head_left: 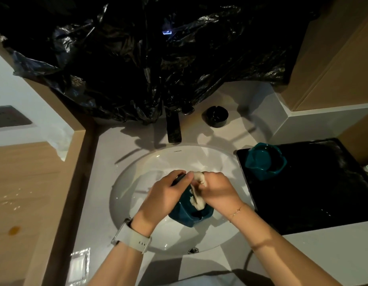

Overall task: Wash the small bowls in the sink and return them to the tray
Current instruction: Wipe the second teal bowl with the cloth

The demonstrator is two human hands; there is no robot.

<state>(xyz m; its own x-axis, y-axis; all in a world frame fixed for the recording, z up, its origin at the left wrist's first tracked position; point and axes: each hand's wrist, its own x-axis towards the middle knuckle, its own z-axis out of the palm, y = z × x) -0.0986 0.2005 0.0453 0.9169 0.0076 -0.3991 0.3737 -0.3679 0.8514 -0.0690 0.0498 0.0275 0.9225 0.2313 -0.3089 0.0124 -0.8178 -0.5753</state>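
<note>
Holding a small teal bowl over the white oval sink, I have my left hand curled round its rim, thumb on top and fingers wrapped over the far edge. My right hand clenches a pale, wet cloth, bunched between my fingers and pressed against the inside of the bowl. The bowl is tilted, its opening turned up toward me, and it sits above the middle of the basin, just in front of my wrists.

A second teal bowl stands upright on the black tray to the right of the sink, in the tray's far left corner. The tray lies flat on the grey counter, its left edge just beside the basin's rim.

The dark faucet rises behind the sink, and a small black round dish, possibly an ashtray, sits on the counter to its right. Crumpled black plastic sheeting hangs over the wall above. A light-coloured watch is strapped on my left wrist and a thin bracelet circles my right.
</note>
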